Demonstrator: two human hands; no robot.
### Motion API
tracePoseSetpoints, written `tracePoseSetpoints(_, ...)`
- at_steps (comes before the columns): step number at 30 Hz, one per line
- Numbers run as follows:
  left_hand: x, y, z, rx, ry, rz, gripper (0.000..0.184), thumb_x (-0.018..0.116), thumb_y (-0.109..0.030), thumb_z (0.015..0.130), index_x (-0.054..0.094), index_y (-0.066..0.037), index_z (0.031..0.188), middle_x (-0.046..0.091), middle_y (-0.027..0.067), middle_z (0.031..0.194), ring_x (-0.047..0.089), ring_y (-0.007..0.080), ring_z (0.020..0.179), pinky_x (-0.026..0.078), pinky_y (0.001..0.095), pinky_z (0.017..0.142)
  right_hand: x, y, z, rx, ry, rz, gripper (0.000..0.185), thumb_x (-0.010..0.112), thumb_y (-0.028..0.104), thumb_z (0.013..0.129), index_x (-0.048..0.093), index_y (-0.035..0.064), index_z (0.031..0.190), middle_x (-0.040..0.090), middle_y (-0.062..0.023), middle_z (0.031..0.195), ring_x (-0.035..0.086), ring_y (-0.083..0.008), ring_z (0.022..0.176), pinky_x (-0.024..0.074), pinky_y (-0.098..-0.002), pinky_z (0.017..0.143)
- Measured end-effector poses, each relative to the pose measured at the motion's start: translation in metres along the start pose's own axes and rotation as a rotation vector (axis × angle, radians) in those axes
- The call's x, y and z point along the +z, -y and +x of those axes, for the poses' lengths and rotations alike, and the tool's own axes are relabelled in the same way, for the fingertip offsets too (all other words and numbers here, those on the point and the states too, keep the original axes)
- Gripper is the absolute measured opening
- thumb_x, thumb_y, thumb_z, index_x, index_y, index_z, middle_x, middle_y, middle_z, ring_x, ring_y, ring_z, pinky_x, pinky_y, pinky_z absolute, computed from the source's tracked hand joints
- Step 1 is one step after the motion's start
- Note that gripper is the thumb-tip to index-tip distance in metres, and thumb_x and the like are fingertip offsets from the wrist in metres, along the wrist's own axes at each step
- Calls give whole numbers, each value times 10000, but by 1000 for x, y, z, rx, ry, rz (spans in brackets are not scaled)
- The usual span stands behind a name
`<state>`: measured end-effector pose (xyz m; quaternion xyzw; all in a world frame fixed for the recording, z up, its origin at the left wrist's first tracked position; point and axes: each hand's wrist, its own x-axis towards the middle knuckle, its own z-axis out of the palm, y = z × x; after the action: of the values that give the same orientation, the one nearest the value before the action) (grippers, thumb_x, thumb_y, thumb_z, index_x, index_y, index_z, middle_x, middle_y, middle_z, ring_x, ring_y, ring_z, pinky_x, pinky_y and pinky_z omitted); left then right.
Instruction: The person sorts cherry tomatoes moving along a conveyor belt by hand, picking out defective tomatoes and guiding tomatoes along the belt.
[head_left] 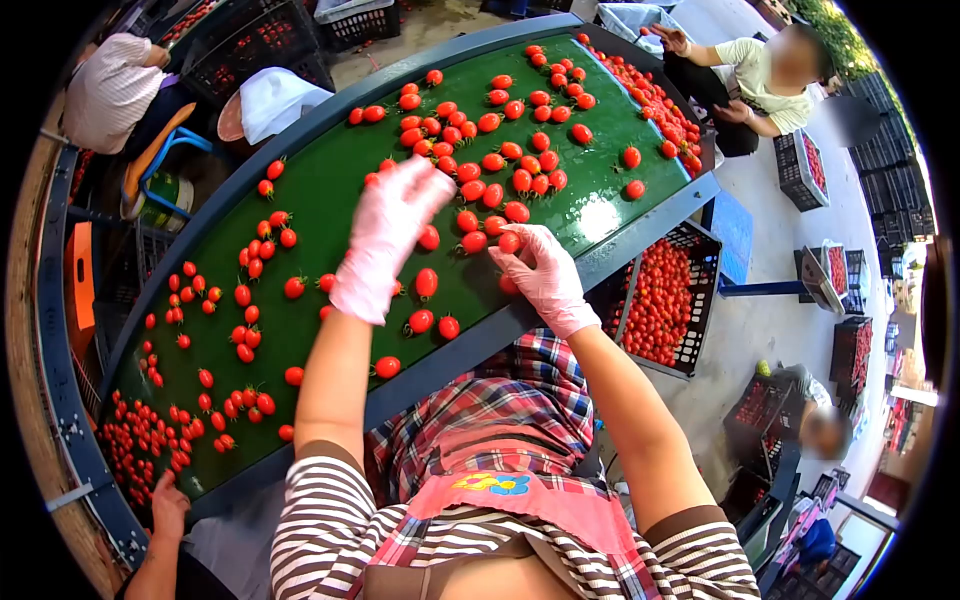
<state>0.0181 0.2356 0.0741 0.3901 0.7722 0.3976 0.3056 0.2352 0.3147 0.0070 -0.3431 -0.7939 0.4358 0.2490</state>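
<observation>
My right hand (541, 278), in a thin pink glove, pinches a red cherry tomato (509, 242) between thumb and fingers, near the belt's close edge. Over the middle of the green conveyor belt (330, 235) is my left hand (393, 235), gloved the same way. Its fingers point away from me and are smeared by motion, so whether they hold anything cannot be made out. A cluster of cherry tomatoes (470, 190) lies just beyond and between both hands. More are scattered along the belt, several with green stems.
A metal side rail (640, 240) borders the belt. Below its right end stands a black crate (712, 300) full of tomatoes. Tomatoes crowd a channel (640, 90) at the far end. One co-worker (755, 85) sits there; another person's hand (170, 503) touches the belt's lower left.
</observation>
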Motion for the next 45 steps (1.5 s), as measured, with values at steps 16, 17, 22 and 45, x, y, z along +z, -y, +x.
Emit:
tracePoseSetpoints(16, 51, 37, 144, 382, 126, 521, 615, 517, -492, 1020, 402, -222, 1561, 312, 175, 1623, 350, 352, 1474, 276, 431, 1213, 8, 13, 2, 180, -18, 86, 325, 714, 175, 896, 639, 93, 1201, 665, -105, 1012, 638, -256, 788, 531, -344, 762)
tracePoseSetpoints(17, 55, 43, 135, 396, 101, 479, 605, 511, -500, 1023, 418, -225, 1554, 293, 186, 1636, 317, 361, 1492, 267, 408, 1223, 9, 8, 1, 138, -44, 86, 333, 730, 200, 900, 638, 89, 1200, 664, -95, 994, 596, -220, 718, 519, -329, 726)
tracePoseSetpoints(22, 51, 38, 73, 322, 31, 380, 584, 649, -404, 980, 534, -96, 1463, 605, 182, 1328, 593, 244, 1168, 410, 361, 1098, 10, -4, 0, 205, -19, 144, 348, 747, 249, 907, 638, 77, 1189, 679, -98, 1010, 650, -234, 803, 536, -341, 785)
tracePoseSetpoints(45, 99, 42, -67, 457, 8, 677, 453, 668, -515, 890, 691, -298, 1287, 423, 97, 1562, 394, 333, 1411, 282, 608, 1149, 11, -43, 14, -74, -155, 244, 359, 776, 182, 905, 664, 83, 1231, 668, -64, 1025, 633, -138, 830, 545, -294, 766)
